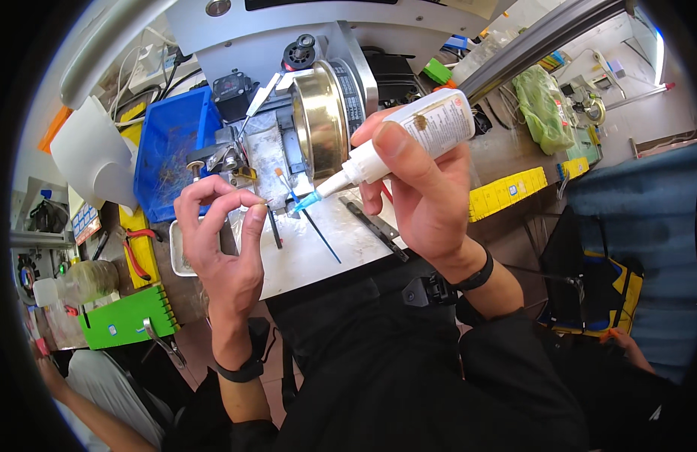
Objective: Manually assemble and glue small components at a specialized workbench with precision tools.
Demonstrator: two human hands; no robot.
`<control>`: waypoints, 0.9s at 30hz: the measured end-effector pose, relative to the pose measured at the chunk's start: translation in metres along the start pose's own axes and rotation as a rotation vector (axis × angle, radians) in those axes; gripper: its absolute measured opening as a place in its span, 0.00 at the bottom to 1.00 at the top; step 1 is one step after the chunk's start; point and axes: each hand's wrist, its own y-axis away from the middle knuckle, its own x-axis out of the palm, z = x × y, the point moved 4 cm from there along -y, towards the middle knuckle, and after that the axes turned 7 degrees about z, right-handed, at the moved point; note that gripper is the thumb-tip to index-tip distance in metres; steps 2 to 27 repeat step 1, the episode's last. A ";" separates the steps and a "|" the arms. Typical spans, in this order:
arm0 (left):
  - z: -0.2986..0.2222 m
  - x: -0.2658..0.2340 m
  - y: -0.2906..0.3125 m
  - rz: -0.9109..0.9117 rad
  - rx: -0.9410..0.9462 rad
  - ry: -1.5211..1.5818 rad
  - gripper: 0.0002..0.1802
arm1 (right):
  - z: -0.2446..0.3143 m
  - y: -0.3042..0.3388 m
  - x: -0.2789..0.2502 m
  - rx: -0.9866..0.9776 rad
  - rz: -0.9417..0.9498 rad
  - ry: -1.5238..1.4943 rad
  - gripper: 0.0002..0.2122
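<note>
My right hand (431, 181) grips a white squeeze bottle (431, 124) with a printed label, tilted so its light-blue nozzle tip (307, 201) points down and left. Close to that tip, the thumb and index finger of my left hand (228, 233) are pinched together; whatever lies between them is too small to name. Under the nozzle, a thin blue-handled brush (322, 239) lies on the white work surface (288, 275). Just behind stands a machine with a brass-coloured wheel (318, 120) and a metal block (267, 151).
A blue bin (175, 143) holding fine scraps stands left of the machine. Red-handled pliers (134, 252), a green toothed strip (126, 318) and a white dish (181, 252) are nearer. Dark metal bars (375, 226) lie right of the brush. Another person's arm (100, 414) shows at lower left.
</note>
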 end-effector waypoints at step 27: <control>0.000 0.001 0.000 -0.002 -0.005 0.012 0.06 | -0.001 0.000 0.000 -0.006 -0.007 -0.012 0.13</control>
